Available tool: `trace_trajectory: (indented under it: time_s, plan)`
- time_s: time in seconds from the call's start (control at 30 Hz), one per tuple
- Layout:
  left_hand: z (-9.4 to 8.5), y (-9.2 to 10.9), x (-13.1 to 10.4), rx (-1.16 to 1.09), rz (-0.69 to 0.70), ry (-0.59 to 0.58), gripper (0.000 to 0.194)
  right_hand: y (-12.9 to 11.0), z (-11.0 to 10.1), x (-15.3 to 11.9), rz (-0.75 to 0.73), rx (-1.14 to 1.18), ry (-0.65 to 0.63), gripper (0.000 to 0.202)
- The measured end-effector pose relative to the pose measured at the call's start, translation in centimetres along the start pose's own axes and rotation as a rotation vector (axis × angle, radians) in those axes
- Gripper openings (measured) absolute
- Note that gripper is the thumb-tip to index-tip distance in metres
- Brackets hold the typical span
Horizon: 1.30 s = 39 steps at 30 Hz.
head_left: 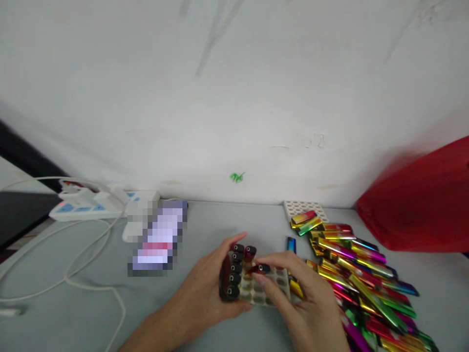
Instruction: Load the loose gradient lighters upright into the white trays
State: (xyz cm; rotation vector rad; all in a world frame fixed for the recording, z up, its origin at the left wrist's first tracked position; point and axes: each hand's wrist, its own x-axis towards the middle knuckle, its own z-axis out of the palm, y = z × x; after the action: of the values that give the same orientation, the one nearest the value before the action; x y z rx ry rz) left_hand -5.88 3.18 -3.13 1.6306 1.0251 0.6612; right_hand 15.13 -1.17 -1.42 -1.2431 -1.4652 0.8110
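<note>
My left hand (200, 278) is wrapped around the left side of a pale plastic tray (258, 296) with rows of oval holes. Several lighters stand in the tray's left part, their black ends (234, 278) facing up. Between the thumb and fingers of my right hand (304, 288) is a dark red lighter (262, 268) with a black end, tilted over the tray's holes. Whether its lower end is inside a hole, I cannot tell. Just beyond the right hand lies a blue lighter (291, 244) on the table.
A heap of shiny coloured lighters (366, 278) spreads across the right side. Behind it, a second white holed tray (306, 208) lies by the wall, near a red bag-like thing (421, 210). At left are a phone (159, 237), a power strip (84, 208) and loose white cables (68, 266).
</note>
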Motion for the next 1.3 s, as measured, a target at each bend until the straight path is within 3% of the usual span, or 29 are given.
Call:
trace_trajectory:
  time_s: [0.13,0.3,0.7,0.97,1.13,1.3]
  plan:
    - [0.0,-0.3,0.0,0.004,0.012,0.008,0.106,0.5,0.0,-0.1,-0.057,-0.009,-0.044,0.015]
    - [0.1,-0.5,0.0,-0.005,0.002,0.01,0.106,0.9,-0.2,-0.1,-0.159,-0.107,-0.016,0.024]
    - [0.1,0.1,-0.1,-0.001,-0.01,0.008,0.105,1.3,0.2,-0.4,-0.244,-0.262,0.029,0.038]
    - [0.1,0.6,0.0,0.05,-0.013,0.013,0.107,1.1,0.6,-0.7,-0.224,-0.345,0.046,0.021]
    - [0.0,0.2,-0.1,0.045,-0.018,-0.007,0.106,2.3,-0.9,0.1,-0.137,-0.696,0.197,0.019]
    - [0.0,0.0,-0.2,0.076,-0.024,0.002,0.11,4.0,-2.4,0.9,-0.117,-1.158,0.124,0.028]
